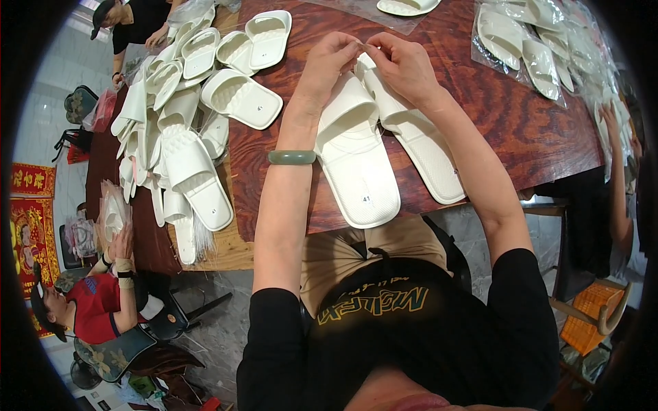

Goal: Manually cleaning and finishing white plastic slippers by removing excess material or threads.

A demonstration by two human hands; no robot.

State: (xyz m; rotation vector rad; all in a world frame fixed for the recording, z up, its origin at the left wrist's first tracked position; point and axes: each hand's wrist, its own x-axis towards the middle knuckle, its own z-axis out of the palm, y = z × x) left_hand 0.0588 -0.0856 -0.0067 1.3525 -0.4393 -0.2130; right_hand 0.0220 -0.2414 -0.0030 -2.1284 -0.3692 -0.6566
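Two white slide slippers lie side by side on the table before me, heels toward my body: the left slipper [356, 171] and the right slipper [428, 154]. Over their far ends, my left hand [331, 60] and my right hand [406, 66] meet with thumbs and fingertips pinched together. Whatever they pinch is too small to make out. The right hand partly covers the toe of the right slipper. A green bangle [292, 157] circles my left wrist.
A heap of loose white slippers [192, 161] covers the table's left side. Bagged slippers [528, 41] lie at the far right on the red wood-grain tabletop [528, 137]. One slipper on clear plastic [408, 7] sits at the far edge. People work at the left and right.
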